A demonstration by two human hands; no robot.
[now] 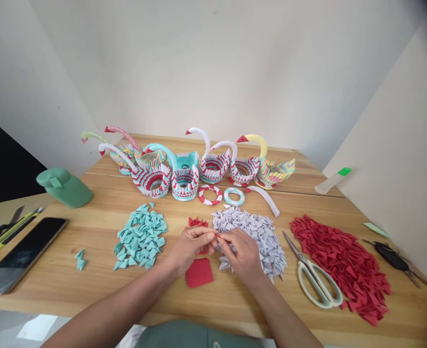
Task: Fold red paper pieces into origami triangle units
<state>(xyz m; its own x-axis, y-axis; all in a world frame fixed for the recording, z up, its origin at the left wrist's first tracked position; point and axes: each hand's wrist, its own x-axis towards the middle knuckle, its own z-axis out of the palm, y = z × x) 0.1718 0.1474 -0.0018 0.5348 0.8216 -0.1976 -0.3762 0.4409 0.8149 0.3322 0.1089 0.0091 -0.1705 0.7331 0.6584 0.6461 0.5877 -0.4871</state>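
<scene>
The left hand [192, 245] and the right hand [242, 252] meet just above the middle of the bench [100, 290], each with thumb and fingers closed in a pinch on one small red paper piece [217, 235]. The piece is mostly covered by the fingertips; its folds cannot be made out. Two pinches probably suit something this small, one steadying it while the other presses or creases.

The red paper stack [199, 273] lies flat just nearside of the left hand, likely so that a fresh sheet is within easy reach. A small red pile [198, 222] sits just beyond that hand, partly hidden by it, perhaps to keep these pieces apart from the large red pile [344, 266] at the right.

Teal pieces [141, 237] lie to the left and pale lavender pieces [257, 237] beside the right hand; sorting by colour seems to be the reason. The scissors [315, 278] rest between the lavender and large red piles, handles towards the near edge, convenient for the right hand.
</scene>
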